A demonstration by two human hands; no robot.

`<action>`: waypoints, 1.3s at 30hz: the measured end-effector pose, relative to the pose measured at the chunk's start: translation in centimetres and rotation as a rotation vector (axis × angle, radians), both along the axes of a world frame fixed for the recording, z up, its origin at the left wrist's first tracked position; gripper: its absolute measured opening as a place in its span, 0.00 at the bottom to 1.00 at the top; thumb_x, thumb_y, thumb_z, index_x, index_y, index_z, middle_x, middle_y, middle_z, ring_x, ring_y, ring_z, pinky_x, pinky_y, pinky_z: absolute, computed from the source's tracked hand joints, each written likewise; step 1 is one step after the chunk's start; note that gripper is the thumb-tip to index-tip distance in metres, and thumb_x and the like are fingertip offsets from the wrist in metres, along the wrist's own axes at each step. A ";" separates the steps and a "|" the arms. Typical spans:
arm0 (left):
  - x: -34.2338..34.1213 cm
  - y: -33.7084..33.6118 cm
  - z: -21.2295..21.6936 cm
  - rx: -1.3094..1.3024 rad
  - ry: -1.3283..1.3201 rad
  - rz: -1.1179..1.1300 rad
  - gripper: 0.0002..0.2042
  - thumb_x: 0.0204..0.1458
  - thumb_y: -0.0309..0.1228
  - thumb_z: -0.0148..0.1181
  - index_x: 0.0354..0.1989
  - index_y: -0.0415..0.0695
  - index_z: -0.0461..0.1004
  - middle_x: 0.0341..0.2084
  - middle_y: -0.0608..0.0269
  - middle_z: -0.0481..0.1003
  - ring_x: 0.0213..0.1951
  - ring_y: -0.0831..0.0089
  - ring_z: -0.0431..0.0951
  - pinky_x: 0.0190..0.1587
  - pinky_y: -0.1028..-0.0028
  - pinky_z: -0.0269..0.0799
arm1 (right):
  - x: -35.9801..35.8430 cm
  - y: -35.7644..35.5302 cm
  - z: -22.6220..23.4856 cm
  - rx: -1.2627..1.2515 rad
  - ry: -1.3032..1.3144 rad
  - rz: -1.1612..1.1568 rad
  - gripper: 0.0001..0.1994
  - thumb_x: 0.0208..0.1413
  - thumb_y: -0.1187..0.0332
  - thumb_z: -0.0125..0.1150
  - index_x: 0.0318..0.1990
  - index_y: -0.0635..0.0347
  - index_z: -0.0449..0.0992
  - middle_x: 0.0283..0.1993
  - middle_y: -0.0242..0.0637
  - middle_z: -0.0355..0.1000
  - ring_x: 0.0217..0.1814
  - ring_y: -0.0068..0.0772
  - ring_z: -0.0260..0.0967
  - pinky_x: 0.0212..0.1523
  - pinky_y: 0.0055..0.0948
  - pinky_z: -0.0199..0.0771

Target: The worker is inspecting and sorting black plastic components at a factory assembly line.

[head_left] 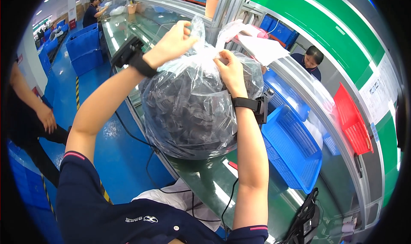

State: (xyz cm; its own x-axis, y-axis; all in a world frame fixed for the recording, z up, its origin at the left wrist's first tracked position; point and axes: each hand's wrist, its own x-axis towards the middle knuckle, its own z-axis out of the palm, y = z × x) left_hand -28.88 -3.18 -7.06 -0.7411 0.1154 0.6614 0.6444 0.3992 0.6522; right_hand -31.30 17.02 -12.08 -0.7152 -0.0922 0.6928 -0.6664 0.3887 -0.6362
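Observation:
A large clear plastic bag (188, 115), filled with many dark pieces, stands on the green tabletop in front of me. Its top is gathered into a bunched neck, with two loose ends of film sticking up. My left hand (173, 44) is closed at one end of the film, left of the neck, its fingers curled. On the right of the neck, my right hand (231, 70) pinches the film between thumb and fingers. What the dark pieces are I cannot make out through the film. Each wrist carries a black strap with a small device.
A blue perforated basket (295, 147) sits right of the bag, and a red basket (352, 120) hangs farther right. Black cables (306, 218) lie at the table's near right. Blue crates (83, 47) stand on the floor at left. People are at left, far back and across the bench.

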 end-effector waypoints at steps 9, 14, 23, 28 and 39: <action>3.2 0.0 0.0 -0.265 -0.198 -0.258 0.17 0.50 0.28 0.60 0.47 0.38 0.65 0.33 0.61 0.73 0.38 0.78 0.71 0.43 0.76 0.66 | -1.6 0.6 1.0 -0.119 -0.145 -0.164 0.13 0.48 0.70 0.61 0.41 0.64 0.78 0.35 0.44 0.77 0.37 0.34 0.75 0.42 0.29 0.71; 6.8 -3.1 -2.5 -0.007 0.118 -0.133 0.18 0.46 0.21 0.60 0.48 0.41 0.68 0.36 0.66 0.71 0.40 0.78 0.71 0.48 0.78 0.65 | -4.6 0.0 0.8 -0.307 -0.022 -0.123 0.12 0.51 0.69 0.60 0.41 0.67 0.77 0.34 0.42 0.77 0.35 0.31 0.74 0.41 0.29 0.70; 14.6 -11.7 -7.1 -0.041 -0.252 -0.107 0.26 0.45 0.29 0.65 0.54 0.41 0.65 0.31 0.68 0.69 0.36 0.78 0.68 0.44 0.79 0.64 | -5.4 2.7 0.3 -0.759 -0.235 -0.142 0.13 0.58 0.70 0.53 0.46 0.71 0.74 0.38 0.37 0.74 0.38 0.24 0.68 0.40 0.24 0.67; 16.0 -13.1 -3.1 -0.016 0.175 0.079 0.30 0.55 0.46 0.53 0.59 0.36 0.60 0.46 0.56 0.67 0.49 0.71 0.67 0.54 0.69 0.60 | -1.3 2.8 2.2 -0.511 -0.227 -0.080 0.18 0.57 0.69 0.54 0.52 0.72 0.68 0.48 0.43 0.71 0.47 0.31 0.69 0.47 0.27 0.68; 11.1 -2.5 -2.3 -0.654 0.301 0.192 0.22 0.46 0.42 0.63 0.41 0.37 0.69 0.40 0.51 0.71 0.44 0.54 0.72 0.46 0.65 0.70 | 8.8 -1.9 4.8 0.241 0.224 0.027 0.09 0.53 0.76 0.53 0.41 0.59 0.75 0.41 0.41 0.74 0.47 0.40 0.71 0.49 0.32 0.69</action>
State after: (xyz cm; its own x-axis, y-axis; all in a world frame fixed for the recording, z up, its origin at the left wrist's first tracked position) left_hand -17.82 -5.69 -9.36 -0.5852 0.4418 0.6800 0.6377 0.7687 0.0493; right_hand -22.49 15.11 -7.29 -0.5424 -0.2892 0.7888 -0.7915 0.4905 -0.3645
